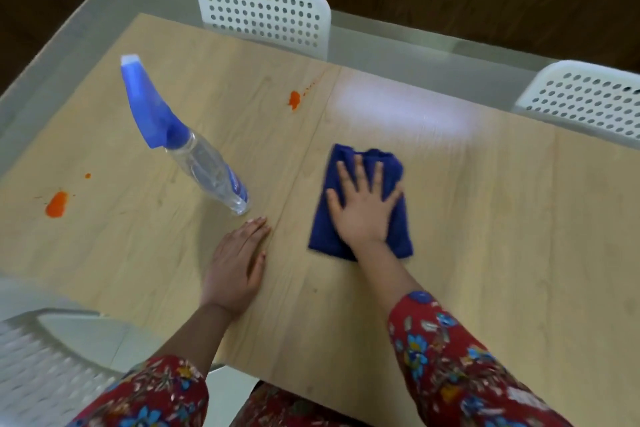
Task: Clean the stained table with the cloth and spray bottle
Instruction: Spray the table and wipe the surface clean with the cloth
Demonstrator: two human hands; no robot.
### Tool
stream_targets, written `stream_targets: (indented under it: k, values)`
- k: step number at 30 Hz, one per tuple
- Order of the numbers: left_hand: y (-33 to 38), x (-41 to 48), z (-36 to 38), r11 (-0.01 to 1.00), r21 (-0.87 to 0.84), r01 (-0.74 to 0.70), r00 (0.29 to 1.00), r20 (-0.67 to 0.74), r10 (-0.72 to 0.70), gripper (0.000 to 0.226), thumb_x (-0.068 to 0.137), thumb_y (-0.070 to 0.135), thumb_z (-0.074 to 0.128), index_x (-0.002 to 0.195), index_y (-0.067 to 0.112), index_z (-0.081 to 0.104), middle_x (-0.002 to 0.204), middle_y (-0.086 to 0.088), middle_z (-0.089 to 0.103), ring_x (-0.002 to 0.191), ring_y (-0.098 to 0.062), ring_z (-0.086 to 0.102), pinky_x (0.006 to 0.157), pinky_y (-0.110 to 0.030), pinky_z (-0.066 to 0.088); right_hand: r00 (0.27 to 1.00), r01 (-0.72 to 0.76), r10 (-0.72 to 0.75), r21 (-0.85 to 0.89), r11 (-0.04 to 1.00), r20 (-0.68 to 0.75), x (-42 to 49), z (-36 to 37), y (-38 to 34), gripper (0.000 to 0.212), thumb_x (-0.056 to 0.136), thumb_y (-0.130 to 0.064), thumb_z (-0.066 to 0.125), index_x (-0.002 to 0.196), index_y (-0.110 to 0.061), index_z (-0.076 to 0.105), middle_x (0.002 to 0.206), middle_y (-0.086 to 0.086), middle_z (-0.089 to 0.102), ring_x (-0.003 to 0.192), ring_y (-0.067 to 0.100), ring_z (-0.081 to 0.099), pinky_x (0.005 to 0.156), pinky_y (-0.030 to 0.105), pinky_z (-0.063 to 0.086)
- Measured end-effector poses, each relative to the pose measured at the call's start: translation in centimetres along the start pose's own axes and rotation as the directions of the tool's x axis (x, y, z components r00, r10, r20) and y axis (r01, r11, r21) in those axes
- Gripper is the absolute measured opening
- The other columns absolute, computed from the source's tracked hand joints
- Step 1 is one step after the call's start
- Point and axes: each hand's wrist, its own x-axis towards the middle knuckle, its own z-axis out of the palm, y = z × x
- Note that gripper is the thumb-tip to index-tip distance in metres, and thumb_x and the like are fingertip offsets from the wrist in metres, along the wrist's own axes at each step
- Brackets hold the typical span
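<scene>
- Pressing down with fingers spread, the right hand [363,208] lay flat on the blue cloth [323,229] at the table's [485,253] middle.
- The left hand [235,267] rested flat, fingers straight, near the front edge.
- The spray bottle [204,163] stood just beyond it; an orange stain [57,204] marked the left edge.

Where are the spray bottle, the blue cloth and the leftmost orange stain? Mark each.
spray bottle [206,166], head view, clear body.
blue cloth [325,236], head view, bare lower-left corner.
leftmost orange stain [57,204], head view, centre of the blob.

place: likely home dining room | wooden table [450,218] | white chairs [265,15]
</scene>
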Motion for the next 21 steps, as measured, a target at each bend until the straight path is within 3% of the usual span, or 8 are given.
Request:
stream_targets:
  k: [3,6,8,10,12,14,19,21]
  values:
    - [0.4,-0.1,-0.3,0.999,-0.034,0.019,1.0,0.001,-0.019,0.049,0.093,0.028,0.037,0.14,0.016,0.046,0.146,0.001,0.046,0.135,-0.016,0.041,0.114,-0.028,0.024,0.968,0.252,-0.252,0.016,0.968,0.019,-4.6,1.5,-4.7,0.061,0.095,-0.059,0.029,0.152,-0.039,0.019,0.163,-0.008,0.006,0.15,0.026,-0.004,0.112,0.068,-0.004]
    - [0.5,-0.2,-0.4,1.0,-0.025,0.003,1.0,0.024,-0.002,0.049,0.094,0.032,0.037,0.14,0.015,0.045,0.146,-0.002,0.047,0.134,-0.019,0.042,0.113,-0.035,0.029,0.904,0.426,-0.426,0.009,0.905,0.031,-9.6,2.4,-2.1,0.061,0.094,-0.062,0.033,0.15,-0.042,0.024,0.161,-0.014,0.013,0.15,0.019,0.003,0.115,0.061,0.007]
    - [0.3,-0.2,-0.4,1.0,-0.014,-0.008,0.999,0.031,0.008,0.049,0.094,0.034,0.037,0.138,0.015,0.048,0.145,-0.003,0.047,0.134,-0.02,0.042,0.112,-0.041,0.032,0.956,0.294,-0.294,0.004,0.956,-0.004,-11.2,2.2,3.5,0.063,0.091,-0.066,0.032,0.15,-0.046,0.021,0.161,-0.017,0.011,0.15,0.015,0.004,0.115,0.059,0.009]
    - [0.2,-0.2,-0.4,0.999,-0.001,-0.034,0.999,0.039,0.034,0.049,0.094,0.034,0.037,0.135,0.013,0.05,0.144,-0.004,0.048,0.133,-0.021,0.043,0.112,-0.043,0.033,0.998,-0.007,0.006,-0.022,1.0,-0.068,-12.2,1.4,10.0,0.065,0.089,-0.067,0.029,0.15,-0.046,0.018,0.161,-0.017,0.009,0.15,0.014,0.005,0.115,0.058,0.01]
    - [0.1,-0.3,-0.3,0.997,0.012,-0.072,0.997,0.039,0.071,0.047,0.094,0.034,0.037,0.132,0.011,0.054,0.141,-0.006,0.051,0.131,-0.023,0.045,0.111,-0.043,0.034,0.952,-0.298,0.297,0.001,0.955,-0.07,-13.3,0.3,15.8,0.067,0.088,-0.068,0.023,0.15,-0.045,0.017,0.161,-0.015,0.009,0.15,0.016,0.006,0.114,0.059,0.01]
    - [-0.1,-0.2,-0.2,0.996,0.005,-0.089,0.996,0.018,0.089,0.046,0.094,0.033,0.037,0.128,0.009,0.056,0.14,-0.007,0.052,0.129,-0.025,0.047,0.109,-0.045,0.036,0.89,-0.451,0.452,0.035,0.892,-0.057,-15.2,-0.2,18.8,0.068,0.087,-0.07,0.015,0.15,-0.045,0.015,0.162,-0.013,0.01,0.15,0.018,0.005,0.115,0.06,0.008]
    - [-0.1,-0.2,-0.1,0.993,-0.002,-0.115,0.993,-0.015,0.115,0.042,0.093,0.032,0.04,0.121,0.008,0.06,0.136,-0.01,0.054,0.126,-0.028,0.049,0.106,-0.049,0.039,0.691,-0.698,0.716,0.166,0.696,-0.098,-20.7,2.2,13.5,0.067,0.089,-0.064,0.016,0.152,-0.042,0.012,0.163,-0.009,0.009,0.15,0.023,0.003,0.112,0.066,0.005]
    - [-0.3,-0.2,0.0,0.992,-0.012,-0.129,0.991,-0.024,0.128,0.041,0.092,0.032,0.041,0.119,0.008,0.061,0.135,-0.009,0.055,0.125,-0.028,0.049,0.105,-0.047,0.039,0.732,-0.655,0.674,0.168,0.737,-0.099,-20.5,3.4,7.5,0.067,0.09,-0.062,0.017,0.152,-0.04,0.011,0.163,-0.008,0.007,0.15,0.026,0.001,0.11,0.069,0.005]
